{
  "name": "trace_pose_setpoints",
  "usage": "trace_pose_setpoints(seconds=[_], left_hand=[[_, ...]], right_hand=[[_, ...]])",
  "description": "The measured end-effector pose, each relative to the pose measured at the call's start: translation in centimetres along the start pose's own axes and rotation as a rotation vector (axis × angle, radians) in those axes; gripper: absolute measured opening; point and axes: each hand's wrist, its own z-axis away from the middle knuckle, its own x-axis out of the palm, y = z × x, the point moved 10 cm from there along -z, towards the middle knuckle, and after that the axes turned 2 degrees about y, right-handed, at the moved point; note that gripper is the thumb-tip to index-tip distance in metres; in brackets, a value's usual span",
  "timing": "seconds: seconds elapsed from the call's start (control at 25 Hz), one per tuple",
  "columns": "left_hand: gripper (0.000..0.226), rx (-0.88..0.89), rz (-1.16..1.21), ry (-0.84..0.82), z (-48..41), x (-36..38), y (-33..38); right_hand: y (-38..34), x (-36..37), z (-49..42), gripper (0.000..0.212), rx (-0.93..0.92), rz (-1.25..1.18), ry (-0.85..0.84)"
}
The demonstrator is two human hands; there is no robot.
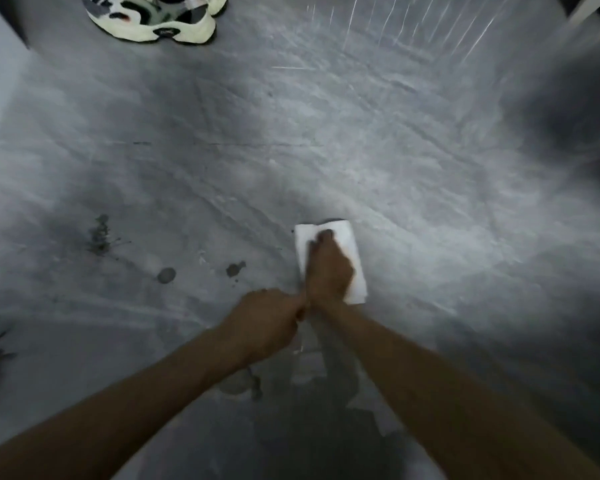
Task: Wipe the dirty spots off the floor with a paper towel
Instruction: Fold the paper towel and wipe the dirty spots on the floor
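Forearms nearest: L forearm & R forearm reach in from the bottom edge and meet mid-frame, so the person is prob. bent low over the floor. R hand lies palm-down on the towel, pressing it flat to the floor. That's weight on top, not a grab, which suits scrubbing. Fingers don't look wrapped round it, tho blur is heavy. Towel is folded into a thick white pad, prob. so it holds together under pressure; its far & right edges show past the hand. L hand sits just beside the R wrist, fingers curled. Can't tell if it grips the wrist to add push or holds nothing. Left of the hands, apart from the towel: a blotch, a round spot, a splatter further out. None is under the pad, so most of the job looks undone. Shoes sit far off at top.
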Motion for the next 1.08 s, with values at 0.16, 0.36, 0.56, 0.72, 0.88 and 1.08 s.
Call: trace_pose_setpoints(seconds=[0.16, 0.36, 0.56, 0.72, 0.88, 1.08], left_hand=[[0.012, -0.132, -0.154, 0.129, 2.8, -6.1, -8.2], [0.026, -0.25, 0.017, -0.04, 5.2, -2.8, -13.3], [0.043, -0.208, -0.024, -0.033, 4.4, 0.7, -11.4], [0.021, -0.189, -0.015, 0.13, 5.4, -1.1, -11.9], [0.018, -0.237, 0.098, 0.269, 7.2, -3.2, -13.3], [0.006, -0.296, 0.163, 0.351, 10.7, -4.3, -15.7]], right_hand=[[-8.8, 2.3, 5.0, 0.012, -0.67, 0.02, -0.161], [1.5, -3.7, -4.3, 0.019, -0.47, 0.207, 0.056], [-3.3, -0.2, -3.6, 0.032, -0.063, 0.101, 0.086], [-13.8, 4.8, 6.6, 0.015, -0.722, 0.073, -0.115], [-6.6, 0.0, 2.8, 0.02, -0.784, 0.017, -0.118], [1.3, -3.4, 0.2, 0.019, 0.081, 0.169, 0.192]])
